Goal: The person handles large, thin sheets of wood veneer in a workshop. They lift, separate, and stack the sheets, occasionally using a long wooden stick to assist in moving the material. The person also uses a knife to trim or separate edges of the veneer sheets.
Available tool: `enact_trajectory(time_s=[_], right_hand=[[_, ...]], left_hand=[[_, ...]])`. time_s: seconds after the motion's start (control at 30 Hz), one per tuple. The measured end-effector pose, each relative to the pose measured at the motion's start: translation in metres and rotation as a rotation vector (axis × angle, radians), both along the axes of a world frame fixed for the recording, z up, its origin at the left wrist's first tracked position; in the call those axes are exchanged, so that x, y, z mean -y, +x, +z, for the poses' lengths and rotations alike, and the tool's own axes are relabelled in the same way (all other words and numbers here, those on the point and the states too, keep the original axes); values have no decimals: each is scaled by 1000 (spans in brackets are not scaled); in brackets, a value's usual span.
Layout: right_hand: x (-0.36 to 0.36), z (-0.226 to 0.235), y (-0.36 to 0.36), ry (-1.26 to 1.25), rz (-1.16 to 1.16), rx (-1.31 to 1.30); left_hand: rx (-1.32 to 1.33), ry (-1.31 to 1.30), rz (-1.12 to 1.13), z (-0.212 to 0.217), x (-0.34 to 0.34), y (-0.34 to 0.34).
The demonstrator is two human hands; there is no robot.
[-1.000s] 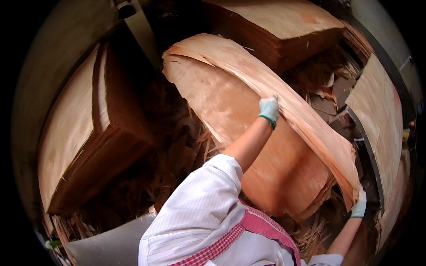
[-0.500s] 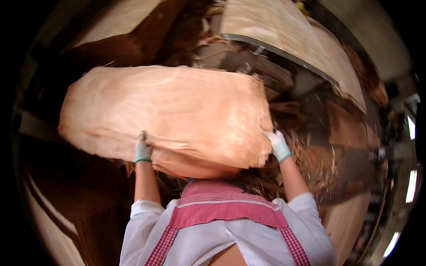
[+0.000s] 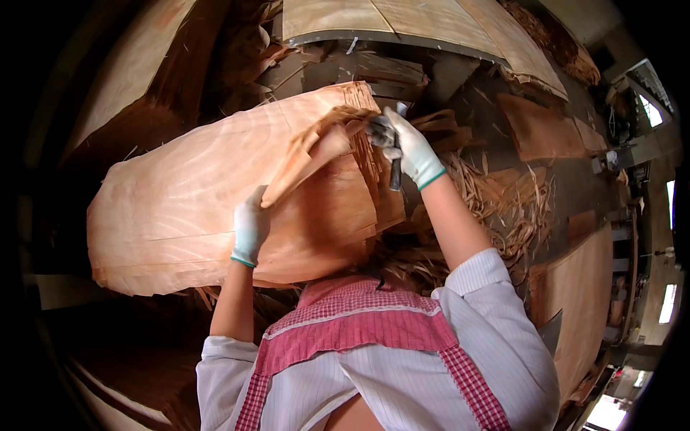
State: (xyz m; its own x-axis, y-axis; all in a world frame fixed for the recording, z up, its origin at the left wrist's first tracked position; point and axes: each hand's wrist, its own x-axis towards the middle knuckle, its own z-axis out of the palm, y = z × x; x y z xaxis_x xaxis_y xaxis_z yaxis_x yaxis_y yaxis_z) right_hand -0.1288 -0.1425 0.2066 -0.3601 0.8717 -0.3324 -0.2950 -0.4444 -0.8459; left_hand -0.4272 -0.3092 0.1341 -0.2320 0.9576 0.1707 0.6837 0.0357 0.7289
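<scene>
A stack of thin tan wood veneer sheets (image 3: 180, 194) lies in front of me, its right end ragged. My left hand (image 3: 251, 215), in a white glove with a green cuff, is closed on the near end of a curled-up veneer strip (image 3: 305, 161) above the stack. My right hand (image 3: 411, 147), gloved alike, is closed around a dark-handled tool (image 3: 396, 174) at the stack's right end. The tool's blade cannot be made out clearly. The strip's far end reaches the right fingers; whether they pinch it too is hidden.
Shredded veneer scraps (image 3: 514, 197) litter the floor to the right. Beyond the stack stands a large pile of pale sheets (image 3: 402, 20) with a dark edge. Another pile (image 3: 133, 72) rises at the far left. A brown veneer piece (image 3: 539, 128) lies at right.
My left hand has lifted and curled a strip up from the near edge. My right hand has moved up and left from the right edge and now shows a dark-handled tool.
</scene>
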Motion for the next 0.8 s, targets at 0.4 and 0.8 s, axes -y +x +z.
enact_trajectory(time_s=[0.4,0.8], right_hand=[[94,-141,12,257,106,807],[55,-79,-31,390,10,420]], left_hand=[[26,-100,-135,-32,3,16],[-5,-173,-134,9,12,16]])
